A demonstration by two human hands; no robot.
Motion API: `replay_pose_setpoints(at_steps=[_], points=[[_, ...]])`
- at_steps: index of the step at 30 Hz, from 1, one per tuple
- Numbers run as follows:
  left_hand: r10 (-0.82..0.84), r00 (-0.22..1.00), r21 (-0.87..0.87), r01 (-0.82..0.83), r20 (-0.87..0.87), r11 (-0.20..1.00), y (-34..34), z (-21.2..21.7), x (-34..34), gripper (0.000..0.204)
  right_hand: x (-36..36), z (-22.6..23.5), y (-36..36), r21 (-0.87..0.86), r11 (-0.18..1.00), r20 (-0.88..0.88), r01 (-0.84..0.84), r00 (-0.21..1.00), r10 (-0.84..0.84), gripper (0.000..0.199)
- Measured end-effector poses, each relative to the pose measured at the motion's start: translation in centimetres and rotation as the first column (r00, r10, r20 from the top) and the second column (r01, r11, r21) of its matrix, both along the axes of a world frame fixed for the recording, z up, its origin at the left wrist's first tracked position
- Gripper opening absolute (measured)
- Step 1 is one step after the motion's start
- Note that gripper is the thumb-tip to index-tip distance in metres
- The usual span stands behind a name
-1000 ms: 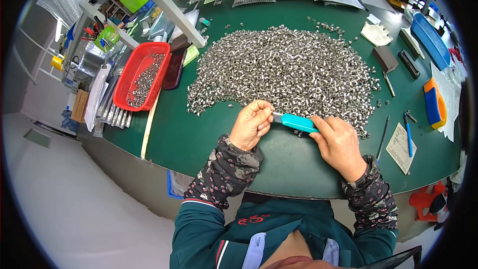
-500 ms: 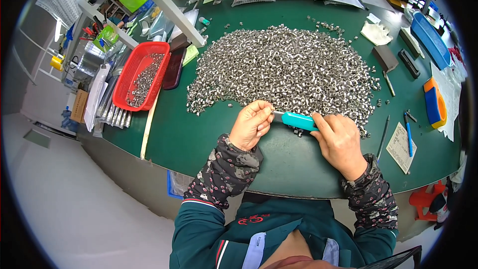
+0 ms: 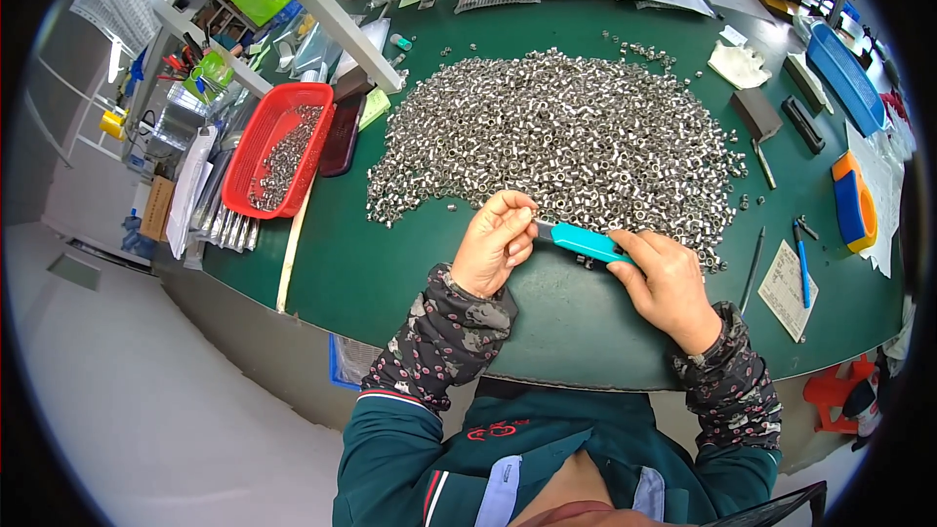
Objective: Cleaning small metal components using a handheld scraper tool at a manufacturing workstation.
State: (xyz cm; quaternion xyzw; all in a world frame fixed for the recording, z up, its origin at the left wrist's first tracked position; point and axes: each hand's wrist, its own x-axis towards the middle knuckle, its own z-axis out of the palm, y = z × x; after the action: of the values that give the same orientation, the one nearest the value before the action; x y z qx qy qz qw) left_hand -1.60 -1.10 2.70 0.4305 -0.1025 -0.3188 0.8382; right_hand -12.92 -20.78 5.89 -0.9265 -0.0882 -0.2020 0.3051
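A big heap of small silver metal rings (image 3: 556,137) lies on the green table (image 3: 390,273). At its near edge my right hand (image 3: 669,285) grips a turquoise-handled tool (image 3: 584,242), whose tip points left. My left hand (image 3: 498,242) is curled at that tip, fingers pinched together; whatever small piece it holds is hidden by the fingers. Both hands hover just above the table, close to the heap's front rim.
A red basket (image 3: 276,141) with more metal pieces stands at the left. At the right lie a blue tray (image 3: 847,78), an orange-and-blue tool (image 3: 853,203), a blue pen (image 3: 801,254), a paper slip (image 3: 787,277) and dark blocks (image 3: 756,114). Papers and bagged parts line the far edge.
Both hands stay at the heap's near edge; my left fingers shift slightly at the tool's tip. Nothing else has moved.
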Motion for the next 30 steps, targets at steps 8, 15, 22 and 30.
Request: replay_pose_setpoints(at_steps=[8,15,22,30], points=[[0.006,0.999,0.039,-0.007,0.040,0.999,0.22,-0.30,-0.03,0.008,0.02,-0.16,-0.05,0.033,0.999,-0.070,-0.017,0.997,0.020,0.024],[0.049,0.999,0.101,-0.051,0.022,0.994,-0.10,-0.08,-0.27,0.010,0.00,0.09,0.25,-0.037,0.999,0.001,0.024,1.000,-0.024,0.025],[0.051,0.998,0.126,-0.056,0.043,0.991,-0.17,-0.07,-0.36,0.011,-0.02,0.02,0.38,-0.077,0.997,0.040,0.024,0.999,-0.021,0.027],[0.067,0.996,0.146,-0.075,0.060,0.986,-0.25,-0.07,-0.43,0.012,0.08,-0.12,0.34,-0.127,0.992,0.109,0.028,0.994,-0.014,0.031]])
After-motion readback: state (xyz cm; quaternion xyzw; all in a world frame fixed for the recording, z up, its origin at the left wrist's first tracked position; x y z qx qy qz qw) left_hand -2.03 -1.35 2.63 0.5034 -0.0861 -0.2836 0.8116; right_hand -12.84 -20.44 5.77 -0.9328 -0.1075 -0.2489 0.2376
